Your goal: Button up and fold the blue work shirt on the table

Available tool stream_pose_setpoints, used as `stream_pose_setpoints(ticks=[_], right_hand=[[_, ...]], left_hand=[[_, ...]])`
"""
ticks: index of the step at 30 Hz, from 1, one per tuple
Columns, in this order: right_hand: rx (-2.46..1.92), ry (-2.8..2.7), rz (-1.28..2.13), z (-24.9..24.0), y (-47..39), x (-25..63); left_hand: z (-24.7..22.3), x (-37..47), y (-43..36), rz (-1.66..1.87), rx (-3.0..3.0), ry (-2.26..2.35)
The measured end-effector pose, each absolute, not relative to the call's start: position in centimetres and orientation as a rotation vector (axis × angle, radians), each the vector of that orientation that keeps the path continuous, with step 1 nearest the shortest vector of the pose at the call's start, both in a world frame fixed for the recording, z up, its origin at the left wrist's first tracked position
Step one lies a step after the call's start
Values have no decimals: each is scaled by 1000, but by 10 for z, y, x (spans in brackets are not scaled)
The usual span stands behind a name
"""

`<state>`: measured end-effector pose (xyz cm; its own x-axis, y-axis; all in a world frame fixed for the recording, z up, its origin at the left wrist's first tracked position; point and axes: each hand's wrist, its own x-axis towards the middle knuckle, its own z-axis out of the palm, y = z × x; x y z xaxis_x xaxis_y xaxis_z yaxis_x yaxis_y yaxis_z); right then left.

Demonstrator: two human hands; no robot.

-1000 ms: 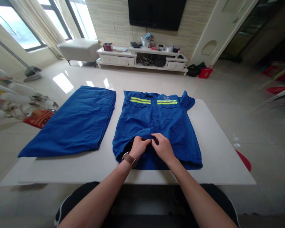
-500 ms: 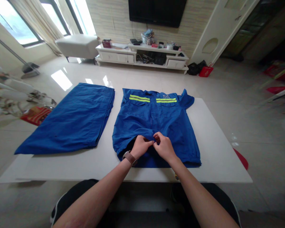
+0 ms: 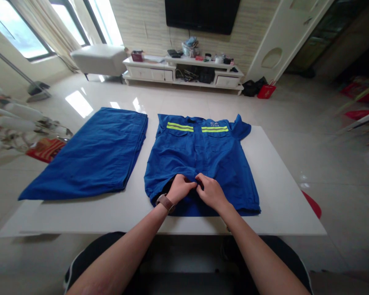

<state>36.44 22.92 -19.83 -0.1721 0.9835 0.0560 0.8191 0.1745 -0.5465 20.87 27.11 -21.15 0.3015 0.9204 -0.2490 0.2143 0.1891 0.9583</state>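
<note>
View: head camera, looking forward and down over the white table (image 3: 285, 180).
Blue jacket: lies front up on the table, right of the folded blue garment (image 3: 89, 151), collar far, hem near; a gap of bare tabletop between the two.
Left hand: at the near middle of the jacket (image 3: 224, 159), watch (image 3: 166, 203) on the wrist. Left hand (image 3: 180, 188) grasps the lifted front edge, thumb pointing right; some fingertips hidden by the cloth.
Right hand: just beside the left, nearly touching it. Right hand (image 3: 211, 191) pinches the same front edge with thumb and fingers bent; exact contact partly hidden.
Front hem: raised under the hands, a dark opening showing left of them; back panel lies flat beneath.
Weight, judged: light to moderate for one layer; the whole piece should lift easily with two hands.
Stiffness, judged: soft but fairly firm workwear cloth; should hold a crease, yet sag between grip points.
Slip and damage, judged: woven surface, little slip against fingers; not fragile. Smooth tabletop may let it slide.
Grip points, judged: front edges near the placket for fine work; shoulders beside the yellow stripes (image 3: 180, 127), or hem corners, for moving the whole.
</note>
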Motion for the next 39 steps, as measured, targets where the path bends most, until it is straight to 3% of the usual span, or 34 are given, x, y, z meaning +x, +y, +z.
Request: stream_pose_setpoints(ticks=[39], right_hand=[[-1794, -2190, 480, -196, 226, 362]], left_hand=[[-212, 210, 270, 641, 1411, 1202]])
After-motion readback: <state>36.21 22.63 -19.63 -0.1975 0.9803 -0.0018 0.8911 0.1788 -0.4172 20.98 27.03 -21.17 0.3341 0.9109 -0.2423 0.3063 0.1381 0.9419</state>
